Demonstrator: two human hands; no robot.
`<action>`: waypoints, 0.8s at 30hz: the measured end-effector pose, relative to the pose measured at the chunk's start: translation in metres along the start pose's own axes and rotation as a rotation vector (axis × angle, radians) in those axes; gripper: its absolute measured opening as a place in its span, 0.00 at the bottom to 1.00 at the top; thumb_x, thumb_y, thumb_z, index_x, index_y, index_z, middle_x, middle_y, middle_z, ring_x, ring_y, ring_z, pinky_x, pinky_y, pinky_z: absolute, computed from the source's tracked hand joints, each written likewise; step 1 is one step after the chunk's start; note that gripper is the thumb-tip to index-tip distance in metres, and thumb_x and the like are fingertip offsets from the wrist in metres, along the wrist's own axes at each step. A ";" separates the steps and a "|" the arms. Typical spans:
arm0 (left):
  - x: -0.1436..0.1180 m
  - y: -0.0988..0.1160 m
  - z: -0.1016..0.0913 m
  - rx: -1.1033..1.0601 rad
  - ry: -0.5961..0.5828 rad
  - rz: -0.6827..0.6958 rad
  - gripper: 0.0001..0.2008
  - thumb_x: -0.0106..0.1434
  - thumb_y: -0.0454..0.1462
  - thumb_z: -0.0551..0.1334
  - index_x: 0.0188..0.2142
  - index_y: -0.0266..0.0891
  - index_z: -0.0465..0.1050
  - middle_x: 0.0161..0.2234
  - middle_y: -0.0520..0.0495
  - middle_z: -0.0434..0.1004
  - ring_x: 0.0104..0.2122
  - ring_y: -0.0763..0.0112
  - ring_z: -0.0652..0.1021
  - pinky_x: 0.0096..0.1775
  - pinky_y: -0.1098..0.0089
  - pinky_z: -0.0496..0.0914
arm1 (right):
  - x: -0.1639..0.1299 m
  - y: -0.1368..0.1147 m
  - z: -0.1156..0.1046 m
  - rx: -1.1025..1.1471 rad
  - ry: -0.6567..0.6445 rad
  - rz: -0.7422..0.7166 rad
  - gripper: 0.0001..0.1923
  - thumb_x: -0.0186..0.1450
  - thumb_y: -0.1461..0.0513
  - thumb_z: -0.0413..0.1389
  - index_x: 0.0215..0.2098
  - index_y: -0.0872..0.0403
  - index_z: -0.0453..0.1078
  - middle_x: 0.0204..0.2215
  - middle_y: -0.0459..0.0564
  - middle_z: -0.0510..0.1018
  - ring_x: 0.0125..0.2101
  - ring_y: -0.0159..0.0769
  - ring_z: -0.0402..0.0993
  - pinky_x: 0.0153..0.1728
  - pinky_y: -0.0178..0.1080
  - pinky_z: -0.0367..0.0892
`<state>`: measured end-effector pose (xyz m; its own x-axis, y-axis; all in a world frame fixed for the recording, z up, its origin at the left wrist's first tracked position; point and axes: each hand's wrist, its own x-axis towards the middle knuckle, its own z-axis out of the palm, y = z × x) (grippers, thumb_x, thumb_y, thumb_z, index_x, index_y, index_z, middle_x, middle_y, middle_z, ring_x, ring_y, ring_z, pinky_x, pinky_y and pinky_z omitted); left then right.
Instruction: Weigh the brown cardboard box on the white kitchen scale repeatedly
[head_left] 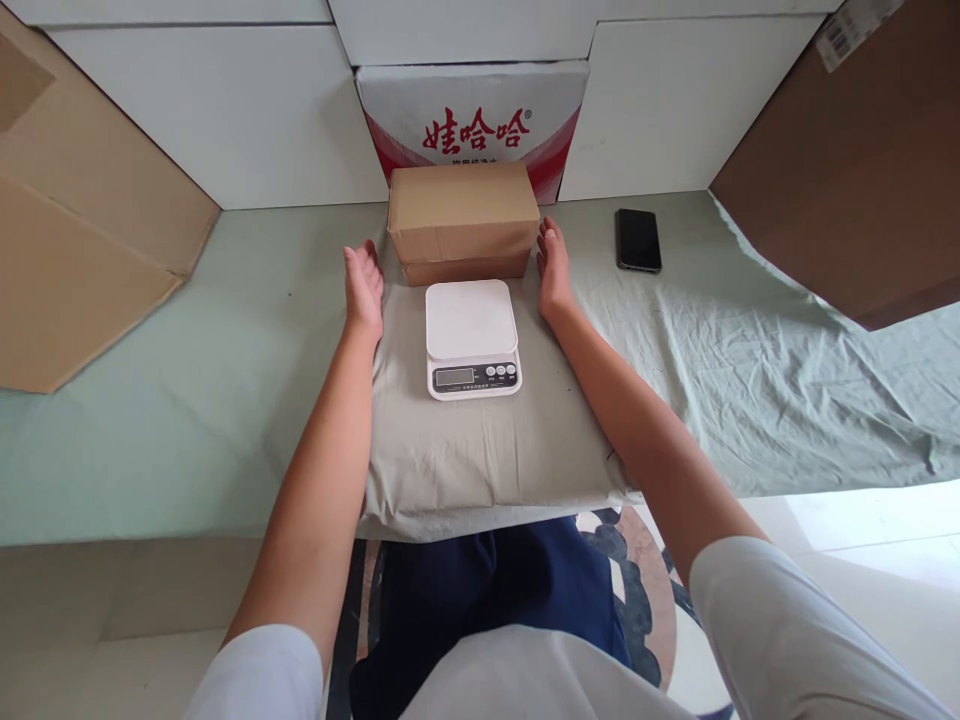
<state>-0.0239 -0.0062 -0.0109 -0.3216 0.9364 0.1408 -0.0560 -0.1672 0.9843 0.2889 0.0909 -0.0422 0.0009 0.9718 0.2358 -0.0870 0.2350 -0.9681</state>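
Note:
A white digital kitchen scale (471, 322) lies flat on the cloth, its display and buttons towards me. Right behind it stands a closed brown cardboard box (463, 225). My left hand (364, 285) rests on its edge to the left of the box and scale, palm inward, thumb up, holding nothing. On the other side, my right hand (553, 265) is beside the box's right end, fingers stretched forward and nothing in them. Whether its fingertips touch the box I cannot tell.
A black phone (638, 240) lies to the right on the green cloth (255, 330). Large cardboard pieces stand at the left (97, 220) and right (855, 170). Behind the small box is a white-and-red printed carton (472, 90), set against white panels (652, 110).

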 end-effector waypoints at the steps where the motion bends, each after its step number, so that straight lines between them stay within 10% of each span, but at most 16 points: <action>1: 0.000 0.000 0.000 0.009 -0.007 0.004 0.44 0.63 0.72 0.44 0.65 0.54 0.70 0.76 0.50 0.58 0.78 0.62 0.52 0.77 0.55 0.48 | 0.000 0.001 0.000 0.015 0.001 -0.004 0.49 0.58 0.26 0.46 0.71 0.36 0.57 0.77 0.39 0.55 0.79 0.40 0.45 0.80 0.54 0.40; 24: 0.005 -0.008 0.010 -0.003 -0.120 0.034 0.48 0.61 0.74 0.47 0.68 0.50 0.68 0.76 0.44 0.57 0.77 0.59 0.57 0.75 0.56 0.52 | -0.001 -0.001 0.001 -0.014 -0.080 -0.033 0.43 0.61 0.27 0.45 0.68 0.33 0.57 0.75 0.32 0.61 0.77 0.34 0.50 0.80 0.55 0.44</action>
<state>-0.0155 0.0031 -0.0172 -0.2074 0.9604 0.1860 -0.0502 -0.2004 0.9784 0.2876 0.0897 -0.0411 -0.0760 0.9589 0.2734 -0.0747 0.2679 -0.9605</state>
